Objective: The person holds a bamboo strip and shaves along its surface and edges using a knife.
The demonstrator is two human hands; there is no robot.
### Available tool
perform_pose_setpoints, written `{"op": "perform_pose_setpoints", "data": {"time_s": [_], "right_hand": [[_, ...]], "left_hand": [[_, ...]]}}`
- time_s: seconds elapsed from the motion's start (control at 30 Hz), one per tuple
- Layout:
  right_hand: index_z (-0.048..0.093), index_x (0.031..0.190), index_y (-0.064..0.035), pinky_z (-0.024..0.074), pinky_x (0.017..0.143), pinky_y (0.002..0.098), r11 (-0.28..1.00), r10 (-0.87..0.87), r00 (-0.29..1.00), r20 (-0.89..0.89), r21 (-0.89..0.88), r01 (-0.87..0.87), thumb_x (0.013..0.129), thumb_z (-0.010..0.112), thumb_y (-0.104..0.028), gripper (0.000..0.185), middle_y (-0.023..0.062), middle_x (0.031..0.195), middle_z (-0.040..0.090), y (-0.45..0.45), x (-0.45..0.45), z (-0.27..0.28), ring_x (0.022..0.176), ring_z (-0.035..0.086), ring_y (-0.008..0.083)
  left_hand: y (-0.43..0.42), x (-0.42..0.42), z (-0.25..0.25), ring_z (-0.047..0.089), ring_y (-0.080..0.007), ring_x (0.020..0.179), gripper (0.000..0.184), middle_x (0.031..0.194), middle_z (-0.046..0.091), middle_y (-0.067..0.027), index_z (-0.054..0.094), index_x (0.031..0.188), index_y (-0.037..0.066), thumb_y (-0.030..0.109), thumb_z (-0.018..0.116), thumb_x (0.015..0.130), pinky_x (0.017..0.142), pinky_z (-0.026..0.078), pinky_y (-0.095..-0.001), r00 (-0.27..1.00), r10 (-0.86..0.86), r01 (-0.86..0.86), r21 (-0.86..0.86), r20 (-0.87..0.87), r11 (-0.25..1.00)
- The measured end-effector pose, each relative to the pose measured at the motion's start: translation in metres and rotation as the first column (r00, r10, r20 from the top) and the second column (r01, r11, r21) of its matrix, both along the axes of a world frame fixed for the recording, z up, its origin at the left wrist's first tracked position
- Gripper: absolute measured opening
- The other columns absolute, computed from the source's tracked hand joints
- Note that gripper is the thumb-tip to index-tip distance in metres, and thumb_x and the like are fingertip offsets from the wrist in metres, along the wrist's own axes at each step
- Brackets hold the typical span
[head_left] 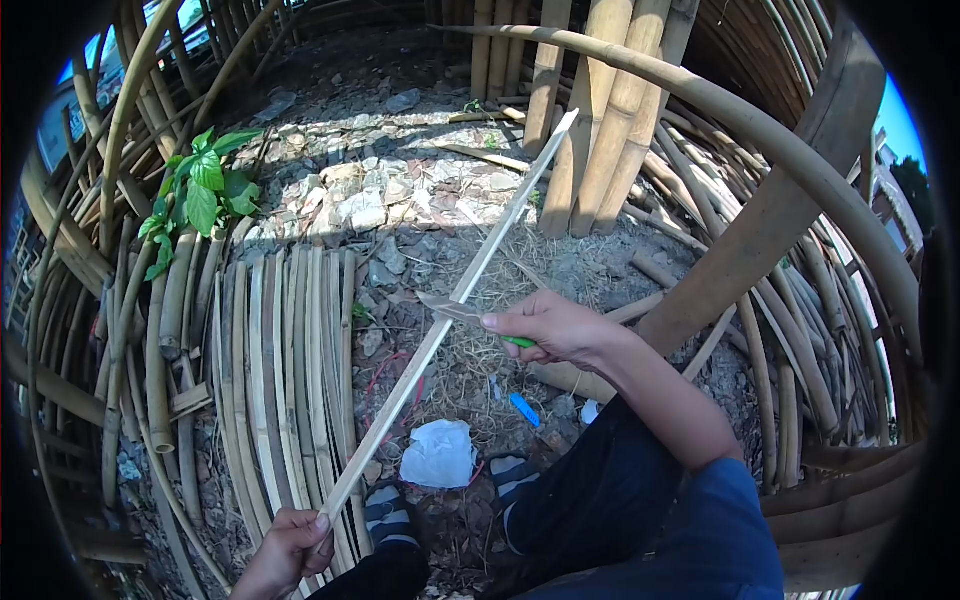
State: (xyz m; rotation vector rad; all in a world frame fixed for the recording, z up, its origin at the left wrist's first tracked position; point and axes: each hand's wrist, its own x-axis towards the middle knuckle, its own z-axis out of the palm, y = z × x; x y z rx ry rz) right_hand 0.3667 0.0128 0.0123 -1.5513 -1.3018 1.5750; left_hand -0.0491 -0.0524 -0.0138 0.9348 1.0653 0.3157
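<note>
My left hand is closed round the lower end of a long, pale bamboo strip. The strip slants up and away to the right, its far end near the upright bamboo poles. In my right hand is a knife with a green handle, gripped in closed fingers. Its blade lies across the strip around the middle and points left. Whether the edge bites into the bamboo I cannot tell.
Split bamboo strips lie stacked at left, near a leafy green plant. Thick bamboo poles stand ahead, and a bent pole arches across the right. A white crumpled sheet and a blue object lie by my feet.
</note>
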Motion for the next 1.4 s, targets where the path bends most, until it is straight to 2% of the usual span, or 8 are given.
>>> {"op": "perform_pose_setpoints", "data": {"time_s": [0.53,0.63,0.87,0.97,1.03,1.2,1.27,1.4], "right_hand": [[0.059,0.069,-0.0095,0.0217,0.042,0.0258,0.909,-0.400,0.908,0.122,0.180,0.376,0.093,0.065,-0.052,0.049,-0.0032,0.052,0.044,0.060,0.091,-0.022,0.042,0.032,0.0071],[0.056,0.072,-0.0104,0.0205,0.041,0.0262,0.719,-0.694,0.684,0.224,0.182,0.670,0.097,0.059,-0.054,0.050,-0.0052,0.052,0.039,0.051,0.134,-0.010,0.041,0.030,0.0075],[0.056,0.075,-0.0081,0.0217,0.040,0.0263,0.775,-0.630,0.769,0.107,0.162,0.611,0.099,0.053,-0.055,0.053,-0.0045,0.053,0.040,0.027,0.149,-0.024,0.041,0.030,0.0070],[0.062,0.081,-0.0019,0.0364,0.044,0.0317,0.832,-0.553,0.791,0.263,0.213,0.512,0.094,0.065,-0.050,0.050,0.0046,0.056,0.051,0.026,0.180,-0.047,0.045,0.047,0.0155],[0.066,0.089,0.0037,0.0488,0.060,0.0390,0.901,-0.385,0.519,0.763,0.433,0.032,0.084,0.077,-0.043,0.049,0.0160,0.067,0.063,0.015,0.188,-0.063,0.063,0.063,0.0272],[0.069,0.089,0.0029,0.0504,0.067,0.0387,0.975,-0.005,0.418,0.908,0.097,-0.199,0.083,0.079,-0.037,0.042,0.0166,0.076,0.068,-0.014,0.212,-0.096,0.071,0.066,0.0267],[0.069,0.093,0.0005,0.0461,0.057,0.0305,1.000,-0.001,0.919,0.395,-0.013,0.007,0.095,0.068,-0.035,0.036,0.0080,0.072,0.065,-0.027,0.211,-0.109,0.061,0.059,0.0144],[0.063,0.108,0.0014,0.0371,0.050,0.0225,0.961,-0.250,0.922,-0.297,-0.195,0.198,0.106,0.049,-0.032,0.036,-0.0003,0.065,0.056,-0.054,0.184,-0.125,0.053,0.045,0.0051]], "left_hand": [[0.001,0.005,-0.003,0.032,-0.0149,0.035,0.052,0.044,0.037,-0.0069,0.048,0.058,0.001,0.035,0.054,0.098,0.038,0.021,-0.0297,0.991,-0.007,0.003,-0.028,-0.131,1.000],[-0.007,-0.005,-0.007,0.032,-0.0155,0.035,0.054,0.043,0.038,-0.0075,0.048,0.058,0.001,0.038,0.056,0.096,0.037,0.021,-0.0300,0.993,0.004,-0.005,-0.008,-0.121,1.000],[0.004,-0.010,-0.018,0.032,-0.0165,0.032,0.055,0.042,0.037,-0.0079,0.048,0.057,0.002,0.040,0.057,0.096,0.034,0.021,-0.0305,0.994,0.074,-0.072,0.028,-0.076,0.997],[0.004,-0.002,-0.022,0.035,-0.0100,0.040,0.044,0.049,0.041,-0.0007,0.051,0.066,0.004,0.031,0.054,0.101,0.040,0.025,-0.0287,0.956,0.143,-0.103,0.161,-0.257,0.982],[0.005,0.000,-0.029,0.038,-0.0067,0.043,0.038,0.053,0.045,0.0028,0.054,0.069,0.005,0.026,0.054,0.101,0.042,0.028,-0.0281,0.884,0.215,-0.097,0.288,-0.415,0.953],[0.013,0.016,-0.037,0.039,-0.0065,0.047,0.039,0.054,0.046,0.0032,0.055,0.070,0.003,0.027,0.055,0.102,0.044,0.029,-0.0277,0.833,0.206,-0.016,0.350,-0.514,0.937],[0.018,0.018,-0.045,0.039,-0.0067,0.047,0.038,0.054,0.047,0.0030,0.055,0.071,0.003,0.026,0.056,0.101,0.044,0.028,-0.0279,0.828,0.151,-0.003,0.265,-0.539,0.964],[0.027,0.025,-0.059,0.039,-0.0066,0.046,0.039,0.054,0.047,0.0032,0.054,0.070,0.004,0.026,0.054,0.102,0.043,0.029,-0.0269,0.816,0.114,0.008,0.207,-0.567,0.978]]}}
